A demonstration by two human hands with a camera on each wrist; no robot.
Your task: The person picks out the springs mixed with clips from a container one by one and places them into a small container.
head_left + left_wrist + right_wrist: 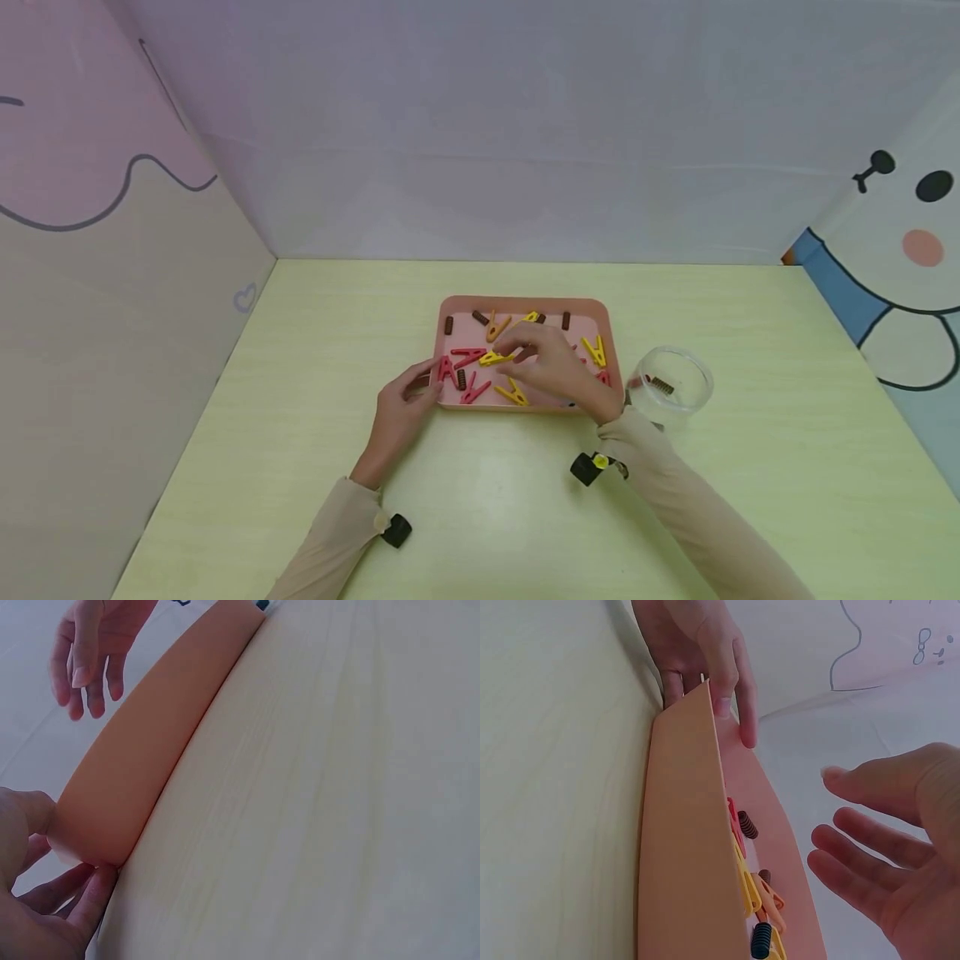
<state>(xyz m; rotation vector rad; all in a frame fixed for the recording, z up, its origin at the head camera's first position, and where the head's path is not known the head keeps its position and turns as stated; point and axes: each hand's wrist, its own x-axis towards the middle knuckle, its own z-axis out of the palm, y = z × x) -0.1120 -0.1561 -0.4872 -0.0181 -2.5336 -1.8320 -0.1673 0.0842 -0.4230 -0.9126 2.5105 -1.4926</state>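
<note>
A shallow pink-orange tray (525, 410) holds red, yellow and orange V-shaped plastic clips, with several small dark ridged cylinders among them. My left hand (401, 414) grips the tray's near left corner, fingers at its wall and rim. Over the middle of the tray hovers my right hand (543, 360), its fingers loosely bent and apart. In the right wrist view nothing lies between these right fingers (862, 889). Just by its fingertips in the head view is a yellow clip (491, 358). The right hand hides part of the tray's contents.
A clear round container (678, 400) stands right of the tray with a ridged coil-like piece (662, 386) and a small reddish piece in it. The pale table (495, 517) meets a white wall sheet (525, 192) at the back and printed panels at both sides.
</note>
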